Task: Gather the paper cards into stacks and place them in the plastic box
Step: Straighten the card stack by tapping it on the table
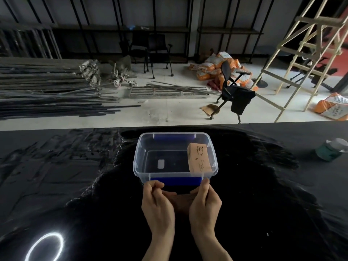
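A clear plastic box (138, 147) with blue handles stands on the black table in front of me. Inside it, a stack of brown paper cards (199, 158) leans against the right wall. Just in front of the box, my left hand (157, 206) and my right hand (204, 202) grip a second brown card stack (181, 201) between them, one hand on each end. Most of that stack is hidden by my fingers.
The black glossy table (75, 176) stretches wide to both sides. A green jar with a clear lid (330, 149) stands at the far right. Beyond the table's far edge lie metal bars, chairs, sacks and a wooden ladder.
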The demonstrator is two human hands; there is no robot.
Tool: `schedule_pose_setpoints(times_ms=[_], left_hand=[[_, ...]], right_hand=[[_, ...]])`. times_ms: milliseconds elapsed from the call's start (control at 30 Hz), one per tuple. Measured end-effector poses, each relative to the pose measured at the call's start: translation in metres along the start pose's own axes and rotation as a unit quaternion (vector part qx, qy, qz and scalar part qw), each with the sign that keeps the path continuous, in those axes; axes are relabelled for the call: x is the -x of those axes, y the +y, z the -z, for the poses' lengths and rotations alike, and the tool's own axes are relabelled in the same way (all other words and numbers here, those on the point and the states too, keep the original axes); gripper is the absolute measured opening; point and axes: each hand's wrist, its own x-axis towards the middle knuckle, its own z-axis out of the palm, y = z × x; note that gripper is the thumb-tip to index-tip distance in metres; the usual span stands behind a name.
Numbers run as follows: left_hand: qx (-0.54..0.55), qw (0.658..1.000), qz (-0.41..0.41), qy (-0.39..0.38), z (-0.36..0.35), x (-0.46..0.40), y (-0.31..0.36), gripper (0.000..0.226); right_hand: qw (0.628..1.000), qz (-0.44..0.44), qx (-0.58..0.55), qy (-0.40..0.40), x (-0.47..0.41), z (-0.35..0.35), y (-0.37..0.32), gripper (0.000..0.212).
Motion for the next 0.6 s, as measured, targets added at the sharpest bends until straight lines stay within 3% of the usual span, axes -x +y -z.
schedule_pose_setpoints(times_ms=[167,333,400,500,533,600], left_hand=[[-0.04,0.994,-0.102,-0.012,0.004,-0.002,0.031,0.027],[-0.065,0.989,-0.124,-0.035,0.008,-0.004,0.044,0.029],[-0.091,0.972,-0.173,-0.132,0.02,-0.007,0.048,0.029],[-0.158,0.892,-0.203,-0.371,0.039,-0.018,0.059,0.029],[-0.182,0.866,-0.197,-0.422,0.042,-0.022,0.064,0.034],[-0.236,0.837,-0.216,-0.444,0.042,-0.026,0.074,0.049]], right_hand=[[0.997,0.061,0.037,-0.014,-0.013,0.003,-0.036,0.064],[0.993,0.041,0.109,-0.021,-0.015,0.004,-0.052,0.064],[0.985,0.056,0.162,-0.026,-0.022,0.008,-0.058,0.06],[0.955,0.137,0.26,-0.045,-0.039,0.017,-0.076,0.057],[0.94,0.168,0.29,-0.057,-0.044,0.019,-0.084,0.057],[0.912,0.226,0.332,-0.083,-0.048,0.019,-0.101,0.057]])
